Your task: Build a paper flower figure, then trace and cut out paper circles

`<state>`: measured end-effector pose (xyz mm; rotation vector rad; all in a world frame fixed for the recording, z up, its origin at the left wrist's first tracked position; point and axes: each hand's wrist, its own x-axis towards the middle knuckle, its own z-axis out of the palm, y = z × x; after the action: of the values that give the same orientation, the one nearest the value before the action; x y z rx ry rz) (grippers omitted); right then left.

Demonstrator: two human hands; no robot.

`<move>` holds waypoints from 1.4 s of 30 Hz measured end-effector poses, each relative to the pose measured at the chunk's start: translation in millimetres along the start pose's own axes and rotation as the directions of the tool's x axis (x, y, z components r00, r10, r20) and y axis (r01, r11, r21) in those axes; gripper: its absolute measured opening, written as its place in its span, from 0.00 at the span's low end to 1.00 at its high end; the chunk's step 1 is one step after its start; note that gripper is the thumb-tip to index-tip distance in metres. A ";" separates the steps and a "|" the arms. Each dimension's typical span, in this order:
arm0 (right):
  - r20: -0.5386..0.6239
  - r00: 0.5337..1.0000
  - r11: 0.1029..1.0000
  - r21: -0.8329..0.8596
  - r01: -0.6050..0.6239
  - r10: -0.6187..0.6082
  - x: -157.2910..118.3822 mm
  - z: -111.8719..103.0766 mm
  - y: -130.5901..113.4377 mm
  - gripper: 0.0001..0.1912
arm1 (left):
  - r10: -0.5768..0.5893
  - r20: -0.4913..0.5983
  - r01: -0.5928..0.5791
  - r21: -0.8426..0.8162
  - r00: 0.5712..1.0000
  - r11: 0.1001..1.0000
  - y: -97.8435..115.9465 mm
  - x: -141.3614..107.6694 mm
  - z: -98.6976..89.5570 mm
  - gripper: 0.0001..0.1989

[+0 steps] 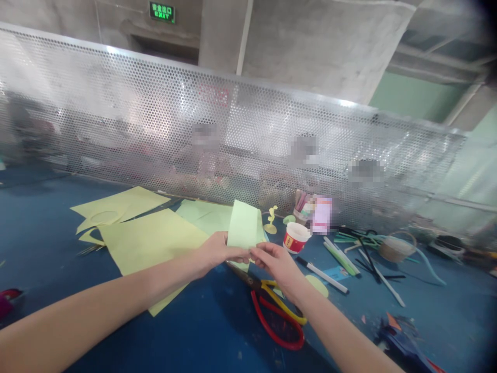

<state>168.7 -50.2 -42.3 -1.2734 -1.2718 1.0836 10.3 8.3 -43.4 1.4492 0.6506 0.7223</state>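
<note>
Left hand (219, 254) and right hand (277, 260) pinch the lower edge of a bent pale-green sheet (244, 225) between their fingers, the two grips nearly touching, above the blue bench (186, 342). Scissors (254, 283) with one red and one yellow handle lie just below the hands; yellow sheets (153, 241) spread to the left, the rear one showing a round outline. Right side: small yellow figure (272, 220) on a round base, red-and-white cup (297, 239), black-capped white marker (324, 275), small basket (396, 249); perforated metal panel (155, 119) behind, lit EXIT sign (162, 12) above.

Scissors (255, 283), paper (244, 224) and exit sign (162, 11) suggest a workshop.
</note>
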 end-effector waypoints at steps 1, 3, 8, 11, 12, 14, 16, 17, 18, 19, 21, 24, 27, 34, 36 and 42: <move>-0.002 1.000 1.000 0.009 -0.005 0.005 0.2 0.0 0.1 0.15 | 0.002 0.011 -0.002 -0.011 1.000 1.000 1.0 -0.3 0.1 0.16; -0.006 1.000 1.000 0.020 -0.015 0.015 0.4 0.1 0.2 0.15 | 0.003 0.031 -0.002 -0.029 1.000 1.000 2.2 -0.9 0.3 0.15; 0.001 0.999 0.999 0.026 -0.036 0.036 -0.5 0.3 -0.9 0.14 | 0.002 0.059 0.000 -0.048 0.998 0.999 2.9 -0.7 -0.6 0.14; 0.004 0.999 0.999 0.019 -0.035 0.035 -1.2 0.1 -1.5 0.15 | -0.012 0.081 0.016 -0.053 0.997 0.998 5.8 -1.7 -0.8 0.15; 0.003 0.999 0.999 0.014 -0.034 0.034 -1.4 0.0 -1.6 0.15 | -0.018 0.086 0.022 -0.053 0.996 0.998 7.1 -2.5 -0.5 0.15; -0.001 1.000 1.000 0.005 -0.027 0.027 -1.5 0.0 -1.7 0.16 | -0.020 0.094 0.025 -0.052 0.995 0.998 9.6 -4.4 0.4 0.15; -0.005 1.000 1.000 -0.005 -0.017 0.017 -1.4 0.1 -1.7 0.15 | -0.002 0.108 0.007 -0.052 0.994 0.999 10.9 -6.0 1.2 0.14; -0.007 1.000 1.000 -0.010 -0.012 0.011 -1.3 0.1 -1.7 0.15 | 0.011 0.115 -0.006 -0.048 0.993 0.999 11.1 -6.5 1.4 0.14; -0.008 1.000 1.000 -0.016 -0.005 0.005 -1.2 0.0 -1.7 0.15 | 0.024 0.120 -0.019 -0.041 0.993 0.999 10.8 -6.7 1.4 0.13; -0.009 1.000 1.000 -0.022 0.001 -0.001 -1.1 -0.1 -1.6 0.15 | 0.033 0.122 -0.029 -0.028 0.992 0.999 10.3 -6.7 1.1 0.13; -0.014 1.000 0.999 -0.038 0.013 -0.014 -1.0 -0.6 -1.4 0.16 | 0.038 0.123 -0.040 0.011 0.992 0.999 8.8 -6.2 0.2 0.12; -0.021 0.999 0.998 -0.062 0.028 -0.030 -1.0 -1.4 -1.2 0.17 | 0.034 0.126 -0.043 0.069 0.991 0.997 7.1 -5.2 -1.0 0.10; -0.010 0.999 0.997 -0.068 0.034 -0.034 -0.7 -2.3 -1.0 0.17 | 0.054 0.122 -0.064 0.076 0.991 0.995 7.6 -4.7 -1.3 0.10; 0.037 0.998 0.998 -0.045 0.045 -0.044 1.8 -5.5 -1.1 0.17 | 0.079 0.174 -0.086 0.033 0.982 0.996 12.8 -5.6 -1.3 0.11; 0.045 0.998 0.998 -0.049 0.048 -0.046 2.0 -6.5 -1.2 0.17 | 0.079 0.199 -0.088 0.033 0.977 0.996 12.7 -5.3 -1.4 0.11; 0.022 0.999 0.993 -0.103 0.047 -0.045 1.7 -7.4 -1.4 0.17 | 0.078 0.211 -0.092 0.061 0.974 0.994 12.1 -4.4 -0.7 0.10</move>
<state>176.0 -49.0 -40.0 -1.3068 -1.3814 1.0103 6.5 5.3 -31.5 1.6006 0.4582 0.6082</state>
